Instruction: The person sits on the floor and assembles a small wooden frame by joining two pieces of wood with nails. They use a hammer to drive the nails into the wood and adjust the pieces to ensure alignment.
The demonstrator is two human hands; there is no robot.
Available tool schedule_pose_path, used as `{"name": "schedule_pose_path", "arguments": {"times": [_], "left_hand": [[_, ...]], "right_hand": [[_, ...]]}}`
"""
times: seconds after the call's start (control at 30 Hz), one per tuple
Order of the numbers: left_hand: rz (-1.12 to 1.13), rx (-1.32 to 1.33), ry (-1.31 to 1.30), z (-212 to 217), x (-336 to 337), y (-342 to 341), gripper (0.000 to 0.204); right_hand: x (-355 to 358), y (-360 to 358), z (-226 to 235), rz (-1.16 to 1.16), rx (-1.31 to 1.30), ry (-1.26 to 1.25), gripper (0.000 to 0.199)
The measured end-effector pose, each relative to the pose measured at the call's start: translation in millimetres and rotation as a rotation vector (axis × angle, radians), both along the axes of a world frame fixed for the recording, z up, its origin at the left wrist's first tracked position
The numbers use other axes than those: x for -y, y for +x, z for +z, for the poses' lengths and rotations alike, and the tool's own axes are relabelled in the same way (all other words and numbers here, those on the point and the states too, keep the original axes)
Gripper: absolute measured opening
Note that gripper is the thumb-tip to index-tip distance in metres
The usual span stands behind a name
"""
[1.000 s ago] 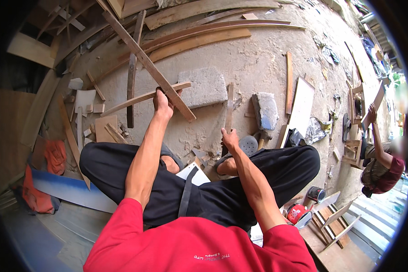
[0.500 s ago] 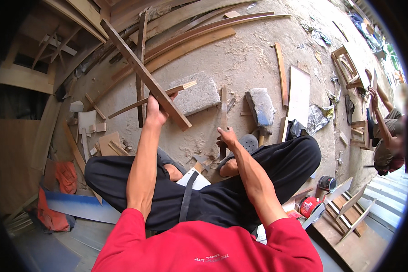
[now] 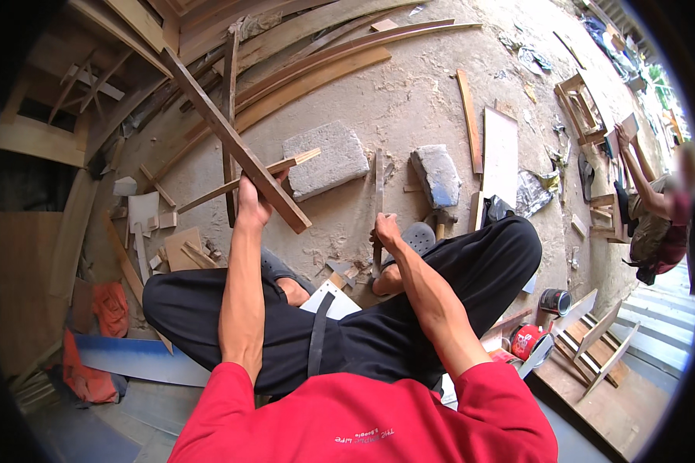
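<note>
My left hand [image 3: 255, 199] is closed round a frame of dark brown wooden bars, held above the floor. Its long bar [image 3: 232, 143] slants from upper left toward the middle. A thinner crosspiece [image 3: 208, 197] crosses it, with a pale cut end sticking out on the right. Another upright bar [image 3: 229, 100] runs behind; I cannot tell exactly how it joins. My right hand [image 3: 387, 231] grips the near end of a narrow wooden strip [image 3: 379, 185], beside my right clog [image 3: 418, 238]. Between my feet lies a metal-bladed tool [image 3: 343, 272], partly hidden.
A pale concrete block [image 3: 328, 160] and a smaller block [image 3: 435, 176] sit ahead on the floor. Long planks [image 3: 309, 89] lie at the far left, offcuts [image 3: 184, 245] at near left. Paint cans [image 3: 529, 339] stand at right. Another person [image 3: 656, 201] works at far right.
My right hand's fingers have closed more tightly round the strip. The frame in my left hand has barely moved. At far right the other person has raised their head and hands.
</note>
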State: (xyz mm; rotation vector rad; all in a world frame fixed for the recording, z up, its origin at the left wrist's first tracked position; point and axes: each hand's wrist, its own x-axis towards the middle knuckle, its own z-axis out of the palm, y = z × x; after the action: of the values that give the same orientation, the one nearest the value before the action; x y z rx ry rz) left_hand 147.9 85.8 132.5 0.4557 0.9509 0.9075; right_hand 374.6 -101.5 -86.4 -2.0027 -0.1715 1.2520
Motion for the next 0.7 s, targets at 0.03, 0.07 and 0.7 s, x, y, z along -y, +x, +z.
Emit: {"name": "schedule_pose_path", "arguments": {"times": [0.03, 0.07, 0.7], "left_hand": [[0.005, 0.013, -0.011, 3, 5, 7, 0.049], [0.012, 0.025, -0.023, 5, 8, 11, 0.049], [-0.15, 0.443, 0.131, 43, 9, -28, 0.042]], "right_hand": [[4, 6, 18, -0.061, -0.189, -0.001, 0.041], [8, 13, 16, -0.019, -0.176, 0.053, 0.041], [5, 9, 27, 0.148, 0.065, 0.031, 0.041]]}}
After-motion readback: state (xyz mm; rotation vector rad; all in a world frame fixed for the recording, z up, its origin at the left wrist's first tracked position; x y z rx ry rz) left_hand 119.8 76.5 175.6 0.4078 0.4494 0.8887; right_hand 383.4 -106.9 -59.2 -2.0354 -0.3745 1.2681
